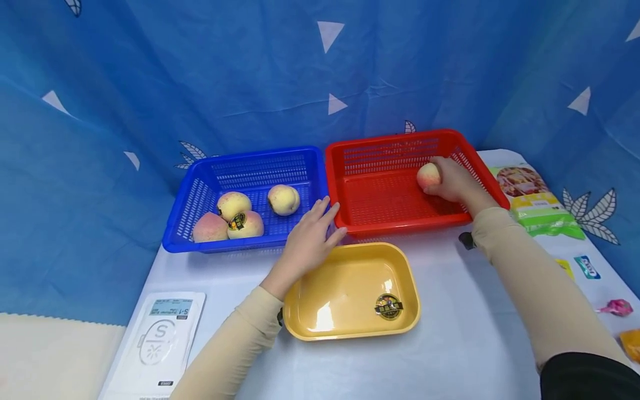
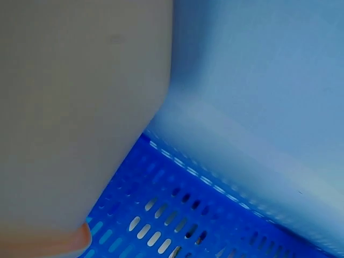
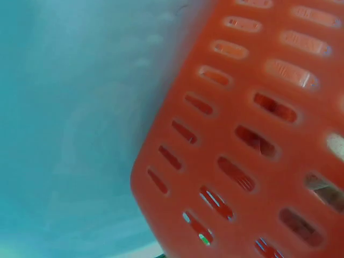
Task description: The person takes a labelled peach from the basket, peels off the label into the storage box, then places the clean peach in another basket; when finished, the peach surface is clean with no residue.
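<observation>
My right hand (image 1: 454,180) reaches into the right side of the red basket (image 1: 377,194) and grips a pale yellow and pink peach (image 1: 429,176). Fingers extended, my left hand (image 1: 309,240) is between the blue basket (image 1: 195,246) and the red one, above the rear left corner of a yellow tray (image 1: 345,283). Several peaches lie in the blue basket: a cluster at the front left, with a black sticker on one, and a single peach (image 1: 284,200) to the right. The wrist views show the perforated blue wall (image 2: 172,215) and red wall (image 3: 215,140), but no peach clearly.
A round black sticker (image 1: 388,306) is on the yellow tray. At the left lies a white packet (image 1: 160,339). Along the right edge are a green food bag (image 1: 537,200), a small teal-and-white packet (image 1: 587,267), a pink wrapped candy (image 1: 619,307) and an orange packet (image 1: 632,343).
</observation>
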Action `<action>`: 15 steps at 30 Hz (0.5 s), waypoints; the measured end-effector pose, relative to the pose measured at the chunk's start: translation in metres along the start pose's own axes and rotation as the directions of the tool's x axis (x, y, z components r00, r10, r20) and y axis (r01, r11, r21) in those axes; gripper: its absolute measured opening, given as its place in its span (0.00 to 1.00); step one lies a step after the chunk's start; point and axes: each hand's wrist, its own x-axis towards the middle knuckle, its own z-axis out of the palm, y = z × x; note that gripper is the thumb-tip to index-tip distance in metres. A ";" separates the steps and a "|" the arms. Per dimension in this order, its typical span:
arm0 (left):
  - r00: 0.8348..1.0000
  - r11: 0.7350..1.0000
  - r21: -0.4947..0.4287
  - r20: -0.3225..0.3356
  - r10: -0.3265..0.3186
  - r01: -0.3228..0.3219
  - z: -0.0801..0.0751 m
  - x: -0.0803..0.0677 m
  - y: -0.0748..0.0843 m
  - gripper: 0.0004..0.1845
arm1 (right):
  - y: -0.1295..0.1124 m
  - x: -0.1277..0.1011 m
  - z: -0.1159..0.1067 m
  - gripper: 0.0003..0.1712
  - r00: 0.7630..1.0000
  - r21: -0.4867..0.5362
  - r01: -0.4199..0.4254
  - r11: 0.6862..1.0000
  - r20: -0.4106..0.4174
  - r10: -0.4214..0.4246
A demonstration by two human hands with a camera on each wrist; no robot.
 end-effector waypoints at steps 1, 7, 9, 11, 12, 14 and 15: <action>1.000 1.000 -0.001 -0.001 -0.001 0.001 0.000 0.000 0.000 0.34 | 0.000 0.000 0.000 0.53 1.000 -0.006 0.005 1.000 -0.001 -0.005; 1.000 0.999 -0.052 -0.026 -0.004 0.003 -0.003 -0.003 0.000 0.34 | -0.002 -0.007 -0.002 0.51 0.999 -0.039 0.046 0.998 -0.021 -0.047; 0.999 0.997 -0.076 -0.046 -0.009 0.006 -0.008 -0.008 -0.002 0.34 | -0.005 -0.009 -0.003 0.50 0.998 -0.051 0.060 0.997 -0.032 -0.061; 0.997 0.995 -0.100 -0.075 -0.018 0.011 -0.015 -0.016 -0.006 0.35 | -0.009 -0.012 -0.004 0.49 0.996 -0.070 0.073 0.995 -0.042 -0.076; 0.995 0.994 -0.109 -0.089 -0.032 0.022 -0.020 -0.021 -0.010 0.35 | -0.012 -0.014 -0.005 0.49 0.995 -0.074 0.079 0.994 -0.046 -0.083; 0.990 0.991 -0.122 -0.123 -0.064 0.049 -0.030 -0.032 -0.021 0.36 | -0.020 -0.019 -0.007 0.49 0.993 -0.087 0.097 0.991 -0.052 -0.102; 0.987 0.989 -0.130 -0.139 -0.083 0.065 -0.035 -0.037 -0.028 0.37 | -0.025 -0.023 -0.008 0.50 0.993 -0.088 0.104 0.991 -0.053 -0.109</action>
